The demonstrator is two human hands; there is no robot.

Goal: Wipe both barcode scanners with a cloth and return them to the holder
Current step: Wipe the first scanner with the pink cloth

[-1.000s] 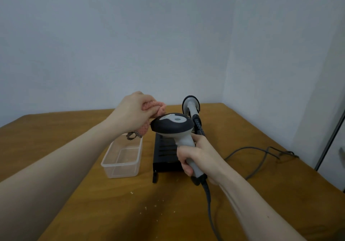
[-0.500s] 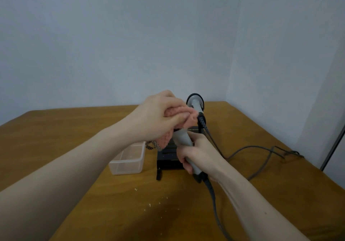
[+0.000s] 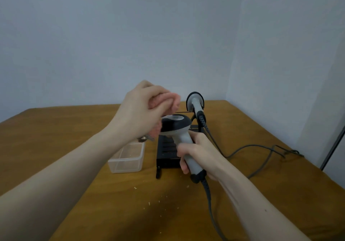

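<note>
**Head view: first scanner being wiped, second waits in holder**

Head-camera coverage is filled mostly by the wooden desk (image 3: 261,166). Beyond the right hand (image 3: 197,153) the black holder (image 3: 166,153) is seen, with the second scanner (image 3: 195,101) seated upright in it. A clear plastic box (image 3: 127,158) lies below the left hand (image 3: 141,110). The held scanner (image 3: 177,127) is gripped by its handle in the right hand, above the holder. A pink cloth (image 3: 174,101) is bunched in the curled left fingers against the scanner head. Wiping of one scanner is judged underway; its return and possibly the other scanner's wiping remain.
</note>
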